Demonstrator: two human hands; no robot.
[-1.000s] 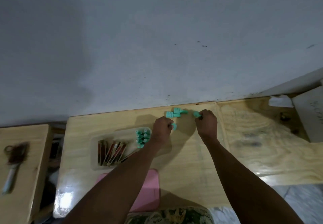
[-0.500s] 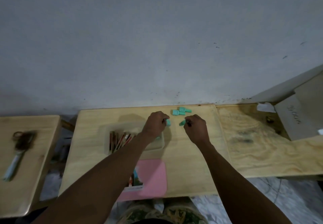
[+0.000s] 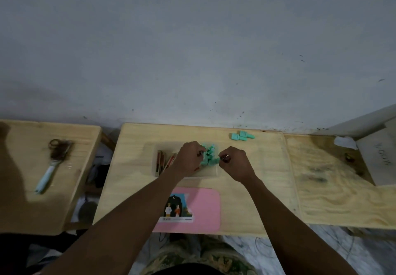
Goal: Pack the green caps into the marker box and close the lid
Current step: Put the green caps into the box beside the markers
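Observation:
The clear marker box (image 3: pixel 150 159) lies open on the wooden desk, with dark red and brown markers in its left half. Several green caps (image 3: pixel 209 155) are bunched in its right half. My left hand (image 3: pixel 188 160) hovers over the box's middle, fingers curled beside the caps. My right hand (image 3: pixel 234 163) is at the box's right end and pinches a green cap (image 3: pixel 216 160) at the edge of the bunch. A few more green caps (image 3: pixel 242 135) lie loose near the desk's far edge. The pink lid (image 3: pixel 205 208) rests flat near the front edge, with a picture label on it.
Scissors (image 3: pixel 52 163) with a pale blue handle lie on a separate desk at the left. A plywood board (image 3: pixel 342 184) adjoins the desk on the right, with a grey slab (image 3: pixel 381 159) leaning on it. A grey wall stands right behind.
Both hands have come back from the loose caps at the far edge to the box, carrying caps. The bunch of caps in the box has grown. The camera has tilted and shifted.

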